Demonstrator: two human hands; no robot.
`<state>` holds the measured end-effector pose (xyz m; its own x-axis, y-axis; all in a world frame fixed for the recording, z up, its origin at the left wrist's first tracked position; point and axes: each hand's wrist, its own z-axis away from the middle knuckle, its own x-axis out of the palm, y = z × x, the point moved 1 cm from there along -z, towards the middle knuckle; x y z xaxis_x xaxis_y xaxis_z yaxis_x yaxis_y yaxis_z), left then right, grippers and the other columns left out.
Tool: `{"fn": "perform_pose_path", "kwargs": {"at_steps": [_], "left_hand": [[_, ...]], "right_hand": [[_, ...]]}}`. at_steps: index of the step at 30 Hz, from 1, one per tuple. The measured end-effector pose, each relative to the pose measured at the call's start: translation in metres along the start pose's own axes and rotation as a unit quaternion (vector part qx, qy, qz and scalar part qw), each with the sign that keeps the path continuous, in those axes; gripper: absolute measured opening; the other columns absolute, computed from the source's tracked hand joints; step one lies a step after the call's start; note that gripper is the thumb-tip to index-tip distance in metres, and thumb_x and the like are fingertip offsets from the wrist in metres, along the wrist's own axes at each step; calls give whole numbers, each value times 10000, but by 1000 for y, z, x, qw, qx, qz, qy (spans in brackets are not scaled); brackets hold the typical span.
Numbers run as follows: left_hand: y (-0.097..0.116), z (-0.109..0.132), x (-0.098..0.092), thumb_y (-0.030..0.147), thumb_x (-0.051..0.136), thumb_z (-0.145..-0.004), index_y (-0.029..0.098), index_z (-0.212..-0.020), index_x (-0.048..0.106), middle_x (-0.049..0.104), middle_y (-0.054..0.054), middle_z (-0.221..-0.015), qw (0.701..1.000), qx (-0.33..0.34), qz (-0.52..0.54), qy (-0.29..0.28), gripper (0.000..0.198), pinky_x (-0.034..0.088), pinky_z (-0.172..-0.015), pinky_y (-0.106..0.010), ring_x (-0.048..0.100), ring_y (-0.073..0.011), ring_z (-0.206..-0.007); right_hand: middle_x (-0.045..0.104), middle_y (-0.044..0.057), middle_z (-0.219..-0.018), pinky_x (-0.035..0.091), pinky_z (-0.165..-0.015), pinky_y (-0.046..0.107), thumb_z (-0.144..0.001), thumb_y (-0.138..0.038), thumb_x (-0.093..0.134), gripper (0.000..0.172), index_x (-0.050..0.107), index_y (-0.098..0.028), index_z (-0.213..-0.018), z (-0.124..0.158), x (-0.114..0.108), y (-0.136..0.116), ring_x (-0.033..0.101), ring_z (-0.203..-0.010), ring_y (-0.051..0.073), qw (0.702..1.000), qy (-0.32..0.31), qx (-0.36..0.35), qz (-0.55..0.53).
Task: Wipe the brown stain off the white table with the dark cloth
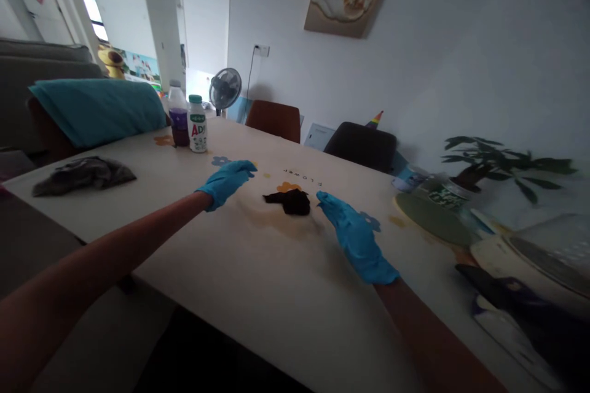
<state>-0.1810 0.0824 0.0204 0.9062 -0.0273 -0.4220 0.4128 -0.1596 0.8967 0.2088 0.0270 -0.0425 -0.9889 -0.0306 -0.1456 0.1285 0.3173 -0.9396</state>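
Your left hand [228,183] and right hand [354,236], both gloved and unclenched, flank black cloth [295,202] on table [258,282], grey cloth [87,176] at left.

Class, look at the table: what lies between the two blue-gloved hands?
In the head view, a crumpled black item lies between the left hand and the right hand, touching neither, with an orange flower print just behind it.
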Motion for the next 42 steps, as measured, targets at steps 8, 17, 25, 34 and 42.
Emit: {"fn": "perform_pose_path", "kwargs": {"at_steps": [8, 17, 25, 34, 42], "left_hand": [[51, -24, 114, 409, 634, -1163, 237, -1734, 719, 447, -94, -1989, 946, 115, -238, -187, 602, 236, -1565, -549, 405, -344, -1863], [59, -22, 175, 373, 508, -1212, 183, -1713, 673, 617, -143, -1859, 904, 124, -317, -260, 561, 330, -1520, -548, 565, -344, -1720], [69, 39, 189, 471, 563, -1214, 250, -1492, 788, 650, -146, -1781, 866, 180, -386, -262, 421, 238, -1529, -738, 591, -397, -1669], [32, 31, 95, 429, 483, -1252, 220, -1566, 746, 470, -156, -1967, 887, 37, -434, -156, 460, 122, -1530, -781, 372, -378, -1854], [-8, 23, 25, 378, 654, -1130, 210, -1573, 690, 682, -101, -1780, 922, 6, -363, -137, 474, 369, -1461, -475, 624, -330, -1583]], "right_hand": [[599, 12, -1907, 328, -1552, 647, -1121, -775, 689, 685, 760, -425, -1706, 58, -17, -10, 578, -1762, 380, 986, 46, 48, -150], [583, 39, -1918, 283, -1558, 691, -1078, -795, 746, 805, 709, -365, -1758, 57, -32, -37, 481, -1824, 405, 984, 44, 12, -172], [631, 41, -1885, 315, -1560, 626, -1088, -759, 755, 731, 748, -370, -1706, 59, -21, -48, 580, -1762, 392, 986, 25, 24, -161], [569, 35, -1932, 358, -1549, 626, -1122, -825, 687, 800, 685, -388, -1791, 61, -16, -39, 608, -1740, 394, 991, 4, 19, -133], [650, 60, -1867, 350, -1545, 652, -1132, -779, 729, 698, 781, -343, -1674, 61, -16, -34, 652, -1703, 393, 988, 39, 30, -149]]}}
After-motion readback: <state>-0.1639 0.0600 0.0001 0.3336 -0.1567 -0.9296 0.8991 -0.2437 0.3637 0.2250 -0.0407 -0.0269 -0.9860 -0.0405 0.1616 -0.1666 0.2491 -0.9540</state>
